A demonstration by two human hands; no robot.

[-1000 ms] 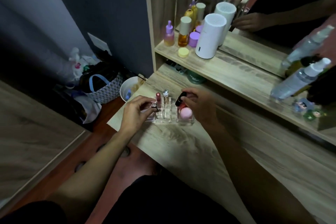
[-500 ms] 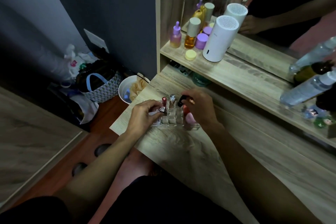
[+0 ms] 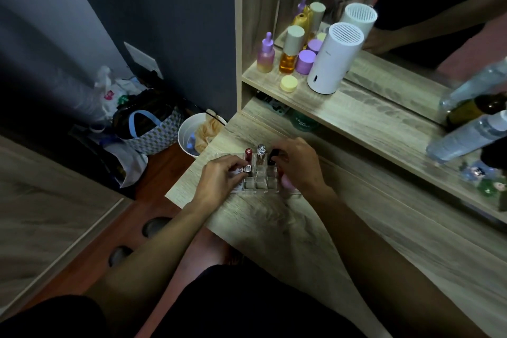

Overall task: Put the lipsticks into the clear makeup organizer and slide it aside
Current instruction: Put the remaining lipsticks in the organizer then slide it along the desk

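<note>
I'm seeing the left hand [image 3: 219, 178] pinching a silver-tipped lipstick [image 3: 247, 169] at the organizer [image 3: 260, 184]; the right hand [image 3: 299, 164] is closing its fingertips on a black lipstick [image 3: 272, 156]; the organizer is sitting on the desk [image 3: 301, 228], holding a red lipstick [image 3: 248, 154] upright.

Left hand [image 3: 219, 177] — reaching in from 7 o'clock, forearm bare, fingers curling, thumb and forefinger pinching together at their tips. Right hand [image 3: 300, 166] — coming in from 5 o'clock, knuckles up, fingers bending downward and closing toward 10 o'clock; the two hands lying near each other, not touching.
</note>
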